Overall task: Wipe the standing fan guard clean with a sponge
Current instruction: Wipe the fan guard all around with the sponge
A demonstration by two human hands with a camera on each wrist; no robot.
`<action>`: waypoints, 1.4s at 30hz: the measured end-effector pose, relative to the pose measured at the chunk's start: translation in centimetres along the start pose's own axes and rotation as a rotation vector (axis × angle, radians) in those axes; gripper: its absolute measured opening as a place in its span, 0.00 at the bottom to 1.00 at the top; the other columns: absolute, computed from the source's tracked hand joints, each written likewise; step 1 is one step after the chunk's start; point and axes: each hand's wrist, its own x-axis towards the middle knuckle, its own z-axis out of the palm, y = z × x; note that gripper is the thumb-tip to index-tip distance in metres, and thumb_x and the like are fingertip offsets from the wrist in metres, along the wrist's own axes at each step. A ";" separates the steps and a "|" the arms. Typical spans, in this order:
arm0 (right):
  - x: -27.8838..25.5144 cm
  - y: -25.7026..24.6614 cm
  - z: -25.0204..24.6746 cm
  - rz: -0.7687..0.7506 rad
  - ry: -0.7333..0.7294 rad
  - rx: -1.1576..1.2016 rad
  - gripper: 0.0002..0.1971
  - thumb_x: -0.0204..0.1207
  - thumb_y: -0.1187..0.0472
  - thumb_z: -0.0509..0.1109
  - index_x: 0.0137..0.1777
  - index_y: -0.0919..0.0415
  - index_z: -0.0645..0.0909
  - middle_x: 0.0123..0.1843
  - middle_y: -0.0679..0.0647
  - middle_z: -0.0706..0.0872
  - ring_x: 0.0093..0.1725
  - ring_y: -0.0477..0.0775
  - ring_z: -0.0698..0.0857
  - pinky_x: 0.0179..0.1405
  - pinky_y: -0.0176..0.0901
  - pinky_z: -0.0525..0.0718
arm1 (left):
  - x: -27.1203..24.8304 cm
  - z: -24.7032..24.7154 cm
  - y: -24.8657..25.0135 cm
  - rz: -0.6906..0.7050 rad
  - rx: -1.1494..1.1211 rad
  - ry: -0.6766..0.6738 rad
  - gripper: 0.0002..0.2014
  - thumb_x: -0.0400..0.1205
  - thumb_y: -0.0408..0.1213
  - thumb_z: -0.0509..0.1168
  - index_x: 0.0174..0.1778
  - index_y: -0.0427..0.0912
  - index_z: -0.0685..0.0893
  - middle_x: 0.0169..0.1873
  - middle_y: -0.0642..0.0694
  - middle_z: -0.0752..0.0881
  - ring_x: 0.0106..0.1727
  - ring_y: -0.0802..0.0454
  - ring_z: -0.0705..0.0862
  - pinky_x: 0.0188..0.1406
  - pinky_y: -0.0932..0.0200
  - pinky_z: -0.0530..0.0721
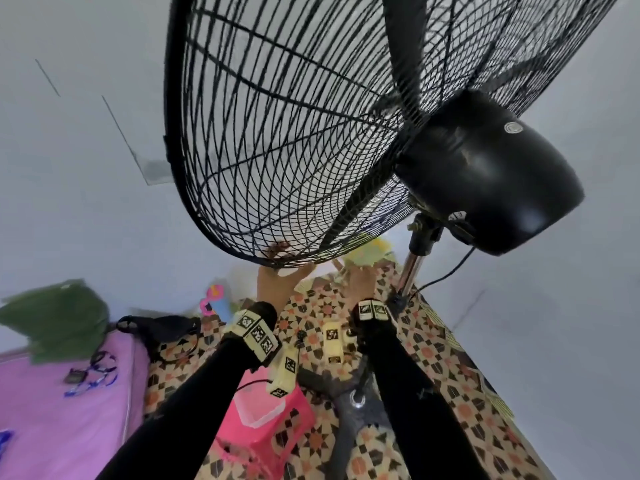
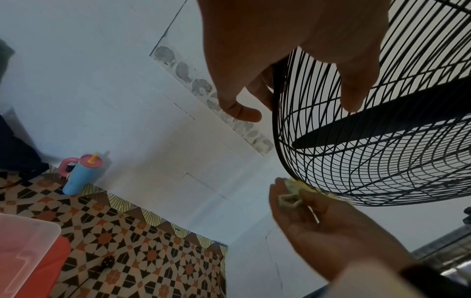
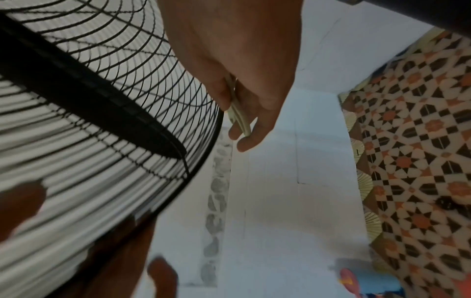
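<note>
The black wire fan guard (image 1: 277,133) fills the upper head view, with the black motor housing (image 1: 485,168) to its right. My left hand (image 1: 284,271) grips the guard's lower rim. In the left wrist view its fingers (image 2: 242,113) are on one side of the rim and the thumb on the other. My right hand (image 1: 360,277) holds a pale yellow sponge (image 1: 370,254) up against the guard's underside, to the right of the left hand. The sponge (image 2: 295,186) touches the wires, and a small loop hangs from it. A pale strip of the sponge (image 3: 238,115) shows between the right fingers.
The fan's chrome pole (image 1: 410,271) and black cable drop to the patterned tile floor (image 1: 450,358) on the right. A pink stool (image 1: 270,431) with a clear tub stands below my arms. A pink bed (image 1: 62,410) lies left. A blue tumbler (image 2: 81,175) stands by the wall.
</note>
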 end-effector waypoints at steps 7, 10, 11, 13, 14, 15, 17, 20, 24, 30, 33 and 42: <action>-2.0 8.0 2.2 -0.018 0.001 -0.149 0.06 0.79 0.68 0.71 0.54 0.68 0.86 0.42 0.59 0.92 0.34 0.48 0.89 0.31 0.44 0.82 | -0.3 0.5 0.1 0.028 0.039 0.000 0.28 0.70 0.47 0.86 0.63 0.55 0.82 0.59 0.64 0.86 0.58 0.74 0.82 0.55 0.67 0.81; 0.4 6.2 1.9 -0.017 0.045 -0.159 0.11 0.79 0.69 0.70 0.59 0.60 0.85 0.47 0.60 0.93 0.45 0.57 0.93 0.32 0.40 0.88 | 0.0 0.5 0.3 0.011 0.001 0.010 0.32 0.69 0.46 0.87 0.67 0.52 0.82 0.60 0.59 0.88 0.61 0.66 0.85 0.66 0.57 0.83; 0.9 5.6 1.7 -0.029 0.049 -0.192 0.13 0.79 0.69 0.70 0.61 0.60 0.85 0.49 0.60 0.93 0.47 0.58 0.92 0.32 0.37 0.86 | 0.1 0.5 0.4 0.000 -0.015 0.011 0.33 0.69 0.44 0.87 0.69 0.49 0.81 0.61 0.56 0.88 0.63 0.63 0.86 0.68 0.54 0.84; 1.8 6.0 1.6 0.000 0.044 -0.206 0.14 0.78 0.68 0.73 0.63 0.62 0.84 0.50 0.59 0.92 0.46 0.58 0.91 0.31 0.33 0.85 | 0.3 0.3 0.5 -0.036 -0.021 -0.003 0.36 0.67 0.47 0.88 0.69 0.49 0.81 0.62 0.56 0.89 0.64 0.60 0.86 0.68 0.47 0.85; 1.9 6.2 1.6 0.013 0.039 -0.190 0.14 0.76 0.67 0.76 0.62 0.62 0.83 0.49 0.56 0.91 0.45 0.56 0.90 0.32 0.34 0.85 | 0.3 0.2 0.6 -0.052 -0.024 -0.013 0.37 0.65 0.51 0.88 0.68 0.51 0.82 0.61 0.57 0.89 0.64 0.59 0.87 0.65 0.42 0.87; 2.2 6.7 1.5 0.024 0.037 -0.176 0.14 0.75 0.67 0.78 0.59 0.61 0.83 0.48 0.54 0.90 0.46 0.56 0.90 0.35 0.38 0.89 | 0.2 0.1 0.6 -0.064 -0.036 -0.023 0.38 0.62 0.55 0.89 0.67 0.54 0.83 0.61 0.58 0.89 0.64 0.57 0.87 0.61 0.36 0.88; 2.8 7.0 1.2 0.073 0.067 -0.157 0.13 0.76 0.67 0.77 0.59 0.65 0.83 0.49 0.58 0.90 0.48 0.60 0.89 0.48 0.55 0.92 | 0.0 0.0 0.6 -0.070 -0.059 -0.029 0.38 0.60 0.57 0.89 0.65 0.56 0.83 0.60 0.61 0.89 0.65 0.55 0.87 0.58 0.29 0.88; 4.6 6.0 0.0 0.158 0.134 -0.034 0.07 0.81 0.68 0.70 0.52 0.74 0.80 0.41 0.62 0.90 0.38 0.61 0.88 0.37 0.52 0.89 | -0.3 0.1 1.1 -0.057 -0.061 -0.033 0.34 0.62 0.52 0.89 0.62 0.59 0.82 0.58 0.64 0.89 0.65 0.56 0.86 0.60 0.28 0.87; 6.1 3.7 -0.7 0.149 0.088 0.281 0.09 0.85 0.66 0.68 0.44 0.68 0.75 0.45 0.62 0.89 0.55 0.69 0.90 0.57 0.64 0.89 | -0.4 0.1 1.2 -0.094 -0.060 -0.040 0.39 0.59 0.60 0.89 0.64 0.58 0.83 0.60 0.63 0.88 0.65 0.51 0.88 0.55 0.27 0.88; 0.5 5.8 2.6 0.168 -0.046 0.171 0.16 0.82 0.66 0.74 0.66 0.69 0.78 0.49 0.62 0.91 0.39 0.54 0.94 0.37 0.51 0.94 | -0.2 -0.2 1.1 -0.088 -0.019 -0.041 0.37 0.60 0.58 0.89 0.64 0.57 0.84 0.61 0.60 0.89 0.63 0.52 0.89 0.54 0.30 0.89; -2.0 7.4 2.5 0.072 -0.132 -0.014 0.17 0.81 0.60 0.73 0.69 0.60 0.81 0.52 0.59 0.92 0.47 0.64 0.93 0.46 0.64 0.93 | -0.1 0.0 0.8 -0.065 -0.012 -0.029 0.38 0.61 0.60 0.88 0.66 0.59 0.82 0.62 0.64 0.87 0.64 0.56 0.87 0.55 0.32 0.90; 0.4 -2.1 -2.3 0.046 0.295 -0.094 0.16 0.88 0.69 0.62 0.73 0.73 0.75 0.47 0.54 0.87 0.27 0.40 0.78 0.18 0.21 0.72 | 0.0 2.9 2.1 -0.166 -0.277 -0.009 0.31 0.72 0.17 0.79 0.68 0.34 0.77 0.62 0.45 0.87 0.52 0.58 0.92 0.34 0.57 0.92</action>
